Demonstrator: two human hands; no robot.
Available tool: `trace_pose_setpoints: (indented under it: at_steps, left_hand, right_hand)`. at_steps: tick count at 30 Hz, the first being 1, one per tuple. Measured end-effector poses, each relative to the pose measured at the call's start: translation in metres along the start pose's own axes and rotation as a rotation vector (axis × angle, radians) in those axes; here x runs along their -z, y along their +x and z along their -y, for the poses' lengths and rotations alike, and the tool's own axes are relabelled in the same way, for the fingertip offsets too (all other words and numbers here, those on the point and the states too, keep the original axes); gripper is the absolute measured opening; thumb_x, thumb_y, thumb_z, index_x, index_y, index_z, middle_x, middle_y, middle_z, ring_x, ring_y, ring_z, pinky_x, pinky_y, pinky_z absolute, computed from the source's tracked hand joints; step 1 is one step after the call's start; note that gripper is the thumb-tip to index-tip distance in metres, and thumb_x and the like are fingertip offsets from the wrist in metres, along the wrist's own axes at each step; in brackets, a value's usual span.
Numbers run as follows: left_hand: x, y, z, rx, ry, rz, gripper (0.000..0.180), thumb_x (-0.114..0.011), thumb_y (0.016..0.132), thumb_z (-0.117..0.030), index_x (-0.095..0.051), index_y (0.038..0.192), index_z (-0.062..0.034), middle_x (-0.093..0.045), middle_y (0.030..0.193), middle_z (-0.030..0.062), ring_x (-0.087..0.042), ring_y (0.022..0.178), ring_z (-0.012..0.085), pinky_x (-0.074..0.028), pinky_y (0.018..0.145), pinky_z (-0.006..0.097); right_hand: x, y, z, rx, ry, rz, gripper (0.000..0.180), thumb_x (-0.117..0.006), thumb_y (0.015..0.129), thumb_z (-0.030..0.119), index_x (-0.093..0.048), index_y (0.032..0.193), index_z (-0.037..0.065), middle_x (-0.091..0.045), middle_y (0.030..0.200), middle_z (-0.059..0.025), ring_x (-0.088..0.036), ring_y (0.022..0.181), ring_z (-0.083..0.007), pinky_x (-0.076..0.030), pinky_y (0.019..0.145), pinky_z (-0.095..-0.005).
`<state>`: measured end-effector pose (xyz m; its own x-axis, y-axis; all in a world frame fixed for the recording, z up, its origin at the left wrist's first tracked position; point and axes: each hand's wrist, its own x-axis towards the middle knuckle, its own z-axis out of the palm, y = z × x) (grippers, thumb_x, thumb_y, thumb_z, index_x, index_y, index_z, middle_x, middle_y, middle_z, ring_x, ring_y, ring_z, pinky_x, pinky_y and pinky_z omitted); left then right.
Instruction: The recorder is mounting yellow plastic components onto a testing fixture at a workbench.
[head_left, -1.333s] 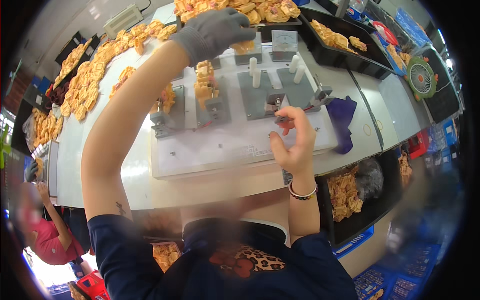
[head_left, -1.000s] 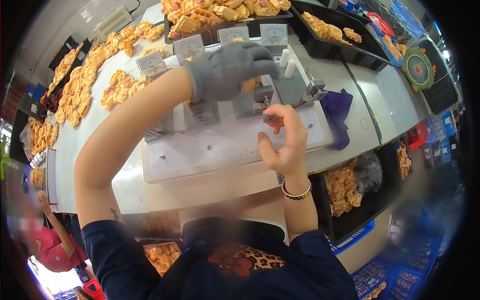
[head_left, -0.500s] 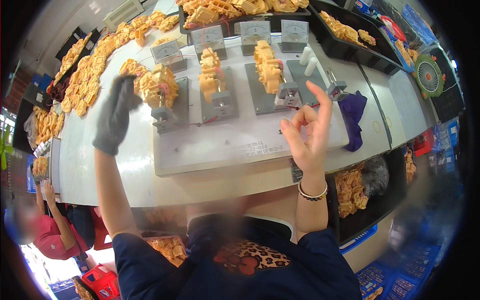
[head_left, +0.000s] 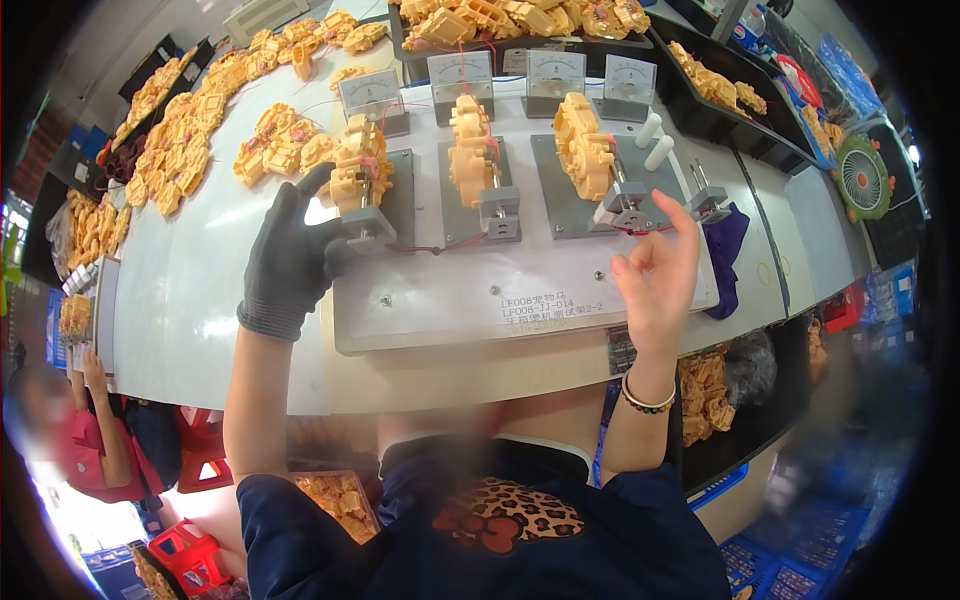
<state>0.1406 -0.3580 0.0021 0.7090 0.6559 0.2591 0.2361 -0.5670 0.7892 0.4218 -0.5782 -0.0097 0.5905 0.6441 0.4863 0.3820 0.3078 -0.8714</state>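
My left hand (head_left: 290, 250), in a dark grey glove, is at the leftmost test fixture, thumb and index finger spread. Its fingertips reach a yellow plastic gearbox housing (head_left: 352, 175) and the metal clamp block (head_left: 368, 228) below; whether they touch is unclear. My bare right hand (head_left: 657, 285) is raised over the right front of the white test board (head_left: 430, 310), index finger stretched, other fingers bent, nothing visible in it. Near its fingertip is the clamp (head_left: 624, 205) of another fixture holding a yellow gearbox housing (head_left: 585, 150). A third housing (head_left: 470, 155) sits in the middle fixture.
Behind the fixtures stand several analog meters (head_left: 462, 82). Two white posts (head_left: 659, 153) and a purple cloth (head_left: 722, 260) are at the right. Loose housings (head_left: 170, 160) cover the left table; black bins (head_left: 770, 120) hold more. A co-worker (head_left: 100, 440) sits far left.
My left hand has moved right, from beside the loose housings to the leftmost fixture. My right hand keeps nearly the same pose near the right fixtures. The whole view has shifted slightly.
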Motion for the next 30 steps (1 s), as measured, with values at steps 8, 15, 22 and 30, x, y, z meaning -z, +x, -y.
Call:
trace_pose_setpoints:
  at_steps: [8, 15, 22, 30]
  left_hand:
    - [0.047, 0.017, 0.024, 0.347, -0.555, -0.055, 0.046, -0.057, 0.091, -0.016, -0.046, 0.133, -0.0008, -0.065, 0.106, 0.0125, -0.055, 0.074, 0.0090, -0.042, 0.059, 0.019]
    - [0.023, 0.060, 0.093, 0.265, 0.767, -0.199, 0.059, -0.070, 0.080, -0.030, -0.046, 0.134, -0.0259, -0.054, 0.123, 0.0238, -0.062, 0.103, 0.0409, -0.050, 0.086, 0.047]
    - [0.020, 0.089, 0.150, 0.431, 0.552, -0.154, 0.046, -0.071, 0.080, -0.029, -0.048, 0.117, -0.0142, -0.059, 0.113, 0.0249, -0.061, 0.101, 0.0462, -0.050, 0.081, 0.051]
    - [0.088, 0.036, 0.085, 0.281, -0.596, -0.241, 0.050, -0.048, 0.096, -0.037, -0.047, 0.134, -0.0038, -0.057, 0.125, 0.0243, -0.064, 0.106, 0.0332, -0.056, 0.086, 0.042]
  right_hand:
    - [0.001, -0.002, 0.002, -0.003, 0.023, -0.025, 0.061, -0.067, 0.078, 0.003, -0.043, 0.134, 0.000, -0.044, 0.063, 0.0039, -0.040, 0.061, -0.0047, -0.031, 0.061, -0.0200]
    - [0.002, -0.004, 0.003, -0.031, 0.091, -0.098, 0.060, -0.065, 0.078, 0.003, -0.042, 0.134, -0.001, -0.042, 0.063, 0.0041, -0.039, 0.060, -0.0043, -0.030, 0.061, -0.0191]
    - [0.009, -0.002, -0.004, 0.121, 0.009, -0.080, 0.052, -0.065, 0.079, 0.003, -0.048, 0.128, -0.002, -0.046, 0.069, 0.0022, -0.041, 0.065, -0.0056, -0.032, 0.064, -0.0204]
    - [0.042, -0.017, 0.006, 0.216, -0.001, -0.163, 0.048, -0.065, 0.078, 0.002, -0.052, 0.123, -0.002, -0.052, 0.091, -0.0036, -0.047, 0.079, -0.0101, -0.039, 0.074, -0.0243]
